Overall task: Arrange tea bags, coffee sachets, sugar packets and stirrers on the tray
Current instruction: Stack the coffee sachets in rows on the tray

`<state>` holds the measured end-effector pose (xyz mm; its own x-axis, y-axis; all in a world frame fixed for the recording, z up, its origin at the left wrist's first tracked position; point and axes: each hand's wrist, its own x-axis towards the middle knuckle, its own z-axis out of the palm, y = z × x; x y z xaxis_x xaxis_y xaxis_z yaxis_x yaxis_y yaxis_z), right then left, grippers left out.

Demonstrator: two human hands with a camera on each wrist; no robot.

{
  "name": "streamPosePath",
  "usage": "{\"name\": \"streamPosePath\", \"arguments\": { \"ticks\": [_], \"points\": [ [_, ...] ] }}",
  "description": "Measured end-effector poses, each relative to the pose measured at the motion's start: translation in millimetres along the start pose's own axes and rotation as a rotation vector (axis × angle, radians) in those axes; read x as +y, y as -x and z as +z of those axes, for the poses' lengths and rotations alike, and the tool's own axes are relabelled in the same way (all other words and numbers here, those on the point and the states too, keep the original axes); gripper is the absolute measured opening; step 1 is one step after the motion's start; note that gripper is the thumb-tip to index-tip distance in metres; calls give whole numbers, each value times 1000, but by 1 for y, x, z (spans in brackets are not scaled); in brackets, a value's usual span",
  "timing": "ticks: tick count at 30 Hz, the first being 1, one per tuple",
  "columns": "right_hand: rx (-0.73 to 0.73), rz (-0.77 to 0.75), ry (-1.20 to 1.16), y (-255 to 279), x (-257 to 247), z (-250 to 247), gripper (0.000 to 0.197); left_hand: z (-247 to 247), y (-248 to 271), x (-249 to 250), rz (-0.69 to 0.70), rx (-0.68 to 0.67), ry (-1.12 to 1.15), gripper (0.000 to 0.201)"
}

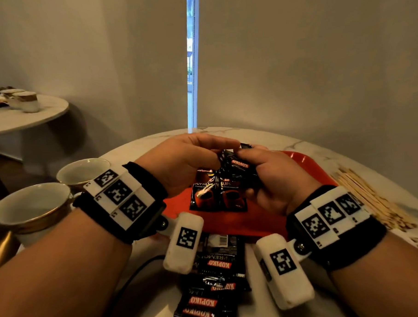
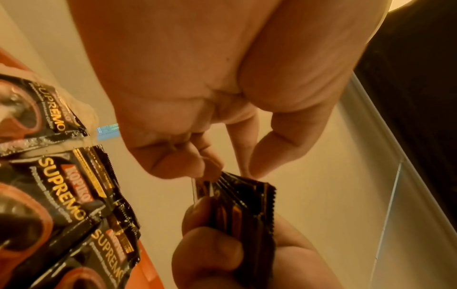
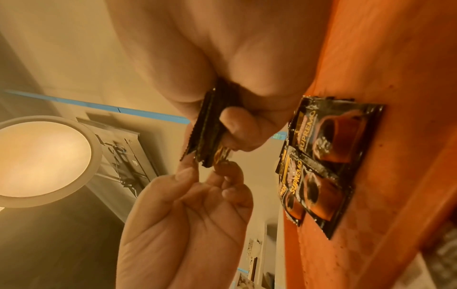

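R hand (image 1: pixel 268 177) grips a stack of Kopiko sachets (image 1: pixel 237 168) over the red tray (image 1: pixel 299 161). L hand (image 1: pixel 186 159) fingertips (image 2: pixel 262 166) pinch one top edge. Foil looks light, limp, slick; best taken at the crimped seam.

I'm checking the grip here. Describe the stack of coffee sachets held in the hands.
The stack of coffee sachets is a thin bundle of glossy black foil packets with serrated ends and red Kopiko labels. The right hand grips it edge-up above the orange tray, thumb across the front. The left hand pinches its top edge.
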<state>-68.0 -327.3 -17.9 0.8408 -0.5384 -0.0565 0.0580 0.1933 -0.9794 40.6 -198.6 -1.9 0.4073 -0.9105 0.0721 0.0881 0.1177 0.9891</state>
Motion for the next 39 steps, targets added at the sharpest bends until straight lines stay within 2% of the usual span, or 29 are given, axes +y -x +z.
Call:
{"name": "streamPosePath", "arguments": {
  "ticks": [5,11,15,20,26,29,32,35,39],
  "points": [
    [-39,52,-48,0,0,2,38,0,1,0,30,29,-69,38],
    [-85,113,-99,5,-6,2,52,2,2,1,71,74,-106,21],
    [-89,122,-129,5,-7,1,50,1,2,1,108,126,-103,21],
    [-117,106,-134,4,-5,1,28,-4,0,3,176,238,-67,13],
    [-102,75,-122,-1,0,0,30,-12,-1,7,186,373,26,8],
    [-102,68,-120,-3,1,-3,25,-15,0,11,197,383,51,15],
    [-71,59,-120,-7,-3,-8,17,-21,-1,15,188,463,72,14],
    [-18,42,-151,-12,-8,-20,19,-30,-1,18,182,552,145,17],
    [70,44,-208,-22,-8,-43,22,-43,-1,17,139,614,64,18]
  ]
}}
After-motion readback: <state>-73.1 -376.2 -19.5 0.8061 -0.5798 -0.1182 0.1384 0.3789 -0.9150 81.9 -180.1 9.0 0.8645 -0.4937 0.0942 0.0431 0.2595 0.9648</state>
